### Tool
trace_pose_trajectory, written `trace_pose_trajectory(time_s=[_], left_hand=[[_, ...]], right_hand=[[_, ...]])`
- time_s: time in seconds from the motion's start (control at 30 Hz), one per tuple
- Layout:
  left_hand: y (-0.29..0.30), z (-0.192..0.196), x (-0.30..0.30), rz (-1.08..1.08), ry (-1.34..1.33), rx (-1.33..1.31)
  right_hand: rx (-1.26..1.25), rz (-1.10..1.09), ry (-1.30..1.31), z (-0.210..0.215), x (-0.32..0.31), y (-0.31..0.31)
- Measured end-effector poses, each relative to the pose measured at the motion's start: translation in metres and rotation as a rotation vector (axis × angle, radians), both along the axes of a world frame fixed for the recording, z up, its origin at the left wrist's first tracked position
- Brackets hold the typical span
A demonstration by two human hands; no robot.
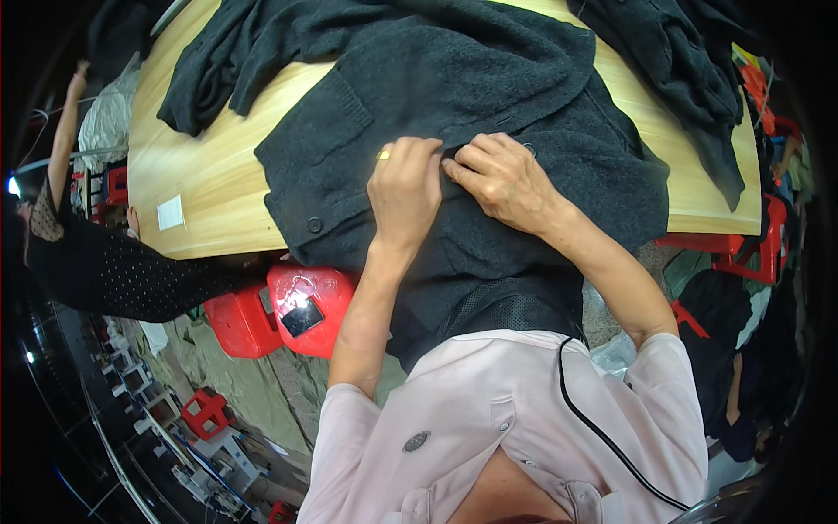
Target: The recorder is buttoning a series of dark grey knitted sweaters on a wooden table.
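Observation:
A dark grey knitted cardigan (436,79) is spread over the near edge of the table, and its lower part hangs toward my lap. Both hands meet at its middle. My left hand (406,185), with a ring on one finger, is closed, its fingertips pressed on the cloth. Close beside it my right hand (504,182) is curled, thumb and forefinger pinching the knit by the front edge. One dark button (315,224) shows on the left part of the cardigan, another (530,149) just past my right hand. My fingertips are partly hidden.
More dark knitwear (672,70) lies at the right of the wooden table (209,210); a white paper (171,212) lies at left. Red stools (244,323) stand below, one bearing a black phone (302,317). A person in black (113,271) is at far left.

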State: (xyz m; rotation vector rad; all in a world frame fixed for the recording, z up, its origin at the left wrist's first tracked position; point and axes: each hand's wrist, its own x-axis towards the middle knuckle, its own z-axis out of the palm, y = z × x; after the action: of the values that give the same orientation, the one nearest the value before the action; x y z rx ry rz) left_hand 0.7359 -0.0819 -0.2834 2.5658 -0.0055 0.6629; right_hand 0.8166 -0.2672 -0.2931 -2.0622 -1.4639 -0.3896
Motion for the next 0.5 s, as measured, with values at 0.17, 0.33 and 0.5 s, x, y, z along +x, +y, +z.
trace_pose_trajectory(time_s=[0.17,0.33,0.5], left_hand=[[0.009,-0.003,-0.004,-0.018,0.224,-0.304],[0.023,0.006,-0.004,-0.082,0.359,-0.394],[0.032,0.003,-0.013,-0.161,0.229,-0.375]], right_hand=[[0.109,0.025,-0.044,-0.008,0.004,-0.005],[0.171,0.020,-0.096,-0.002,0.006,-0.004],[0.070,0.111,-0.150,0.000,0.009,0.000]])
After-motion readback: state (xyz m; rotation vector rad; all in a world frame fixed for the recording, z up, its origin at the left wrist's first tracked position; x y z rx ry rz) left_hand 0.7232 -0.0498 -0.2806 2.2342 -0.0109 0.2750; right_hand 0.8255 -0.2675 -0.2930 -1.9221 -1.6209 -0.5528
